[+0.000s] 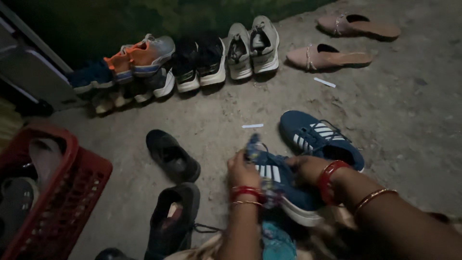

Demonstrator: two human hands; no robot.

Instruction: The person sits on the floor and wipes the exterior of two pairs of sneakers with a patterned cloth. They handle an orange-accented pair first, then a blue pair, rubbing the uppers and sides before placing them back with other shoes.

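Bare concrete floor (409, 115) runs back to a dark wall. Both hands hold one blue striped sneaker (284, 185): the left hand (243, 168) is closed on its tongue end, the right hand (308, 168) wraps its collar. Its mate (320, 137) lies just behind it. Left of the held sneaker sit two black shoes (172, 155), and farther left a red basket (72, 192) holding footwear. Beyond, eight or so sneakers (192, 62) line the wall, beside two pink slip-ons (329, 57). Two white paper scraps (252, 126) lie between.

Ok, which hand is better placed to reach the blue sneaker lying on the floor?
Probably the right hand: it grips the held sneaker right beside the floor sneaker; the left hand is farther off.
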